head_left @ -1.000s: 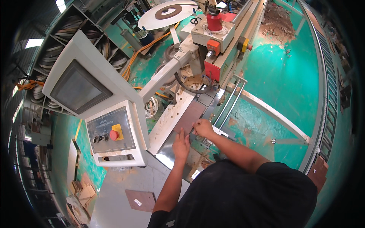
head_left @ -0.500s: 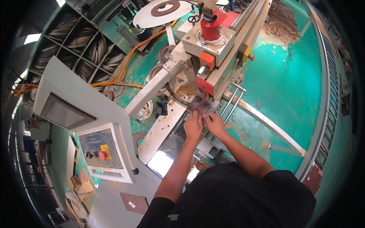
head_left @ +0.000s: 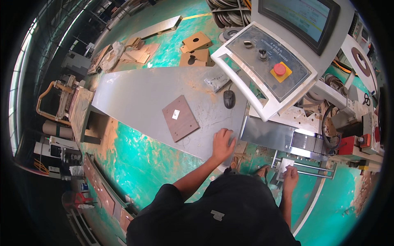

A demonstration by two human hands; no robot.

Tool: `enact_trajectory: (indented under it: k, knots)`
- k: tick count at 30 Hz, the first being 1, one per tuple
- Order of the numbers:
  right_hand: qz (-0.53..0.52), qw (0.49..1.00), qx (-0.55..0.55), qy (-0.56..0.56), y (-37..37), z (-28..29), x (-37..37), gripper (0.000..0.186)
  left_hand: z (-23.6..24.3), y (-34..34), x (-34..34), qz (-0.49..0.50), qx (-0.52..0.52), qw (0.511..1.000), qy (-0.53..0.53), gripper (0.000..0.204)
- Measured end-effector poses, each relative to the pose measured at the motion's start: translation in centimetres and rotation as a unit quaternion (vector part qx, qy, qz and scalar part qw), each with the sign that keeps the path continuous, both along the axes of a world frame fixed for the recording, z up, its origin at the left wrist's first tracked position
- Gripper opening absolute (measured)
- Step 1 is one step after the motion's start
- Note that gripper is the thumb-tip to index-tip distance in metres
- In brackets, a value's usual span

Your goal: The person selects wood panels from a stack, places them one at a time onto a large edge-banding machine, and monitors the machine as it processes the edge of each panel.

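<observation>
My left hand (head_left: 223,145) hovers at or just above the near edge of the grey metal table (head_left: 139,90), fingers loosely bent and apart, nothing in them. Up and left of it lies a brown rectangular board (head_left: 184,125) with a white label and small holes near its corners. My right hand (head_left: 290,177) is closed beside a pale block (head_left: 284,167) on two metal rails. Whether it grips the block or something small is hidden by the fingers.
A control panel (head_left: 266,57) with a red stop button (head_left: 279,69) stands beyond the hands. A black mouse (head_left: 229,99) and a clear plastic bag (head_left: 216,81) lie on the table. The machine's metal bed (head_left: 266,133) runs rightward. Cardboard pieces (head_left: 196,42) lie on the floor.
My view has swung left toward the table. Both hands were together at the machine; now they are apart, the left at the table and the right by the rails.
</observation>
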State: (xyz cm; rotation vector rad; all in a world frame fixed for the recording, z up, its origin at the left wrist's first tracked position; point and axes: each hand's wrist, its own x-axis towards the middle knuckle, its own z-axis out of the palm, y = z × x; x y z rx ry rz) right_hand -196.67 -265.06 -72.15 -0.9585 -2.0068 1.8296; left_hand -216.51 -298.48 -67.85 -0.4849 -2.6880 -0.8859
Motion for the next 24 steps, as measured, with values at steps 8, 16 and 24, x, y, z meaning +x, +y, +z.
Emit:
enact_trajectory:
  k: [8,16,24]
  knots:
    - [0.152,0.988,0.021,-0.009,-10.8,5.1,-9.4,0.023,-6.2,-31.6,-9.8,0.358,-0.13,0.924,-0.015,0.092]
    - [0.289,0.954,-0.016,-0.079,-20.4,4.9,-9.2,0.021,-7.1,-35.3,-16.5,0.196,-0.077,0.974,-0.088,0.086]
    - [0.328,0.922,-0.016,-0.207,-21.4,2.2,-5.7,0.048,-4.1,-21.4,-3.6,0.131,-0.023,0.989,-0.06,0.082]
